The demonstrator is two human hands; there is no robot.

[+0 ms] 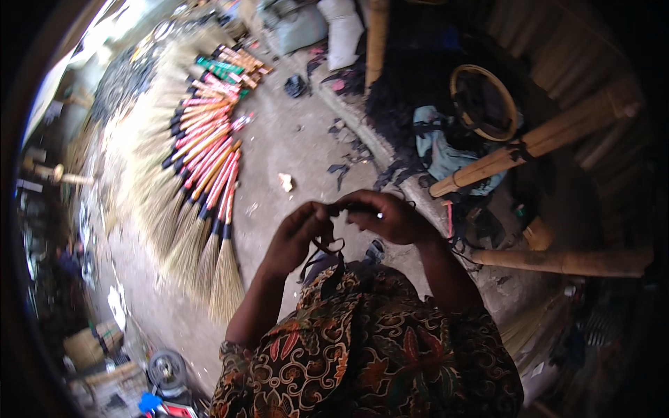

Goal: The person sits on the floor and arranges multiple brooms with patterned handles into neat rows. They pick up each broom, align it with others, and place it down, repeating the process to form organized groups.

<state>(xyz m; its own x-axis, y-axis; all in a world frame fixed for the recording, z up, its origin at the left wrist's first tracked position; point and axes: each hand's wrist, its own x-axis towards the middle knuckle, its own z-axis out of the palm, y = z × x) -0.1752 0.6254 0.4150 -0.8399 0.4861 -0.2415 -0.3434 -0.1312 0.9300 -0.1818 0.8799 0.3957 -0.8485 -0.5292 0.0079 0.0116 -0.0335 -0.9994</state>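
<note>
- Two hands: left hand [296, 233] and right hand [390, 216], fingers of both pinched together on one dark strap [329, 245] held above the lap.
- About a dozen brooms [202, 202] fanned on the floor [293, 139].
- Two bamboo poles [529, 146] at the right.

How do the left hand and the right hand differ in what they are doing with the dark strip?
The left hand is curled into a loose fist, while the right hand lies flatter, fingers pointing left. The left hand sits lower, with the dark strip looping and hanging under it; the right hand pinches the strip's upper end. Both meet above the patterned garment.
</note>
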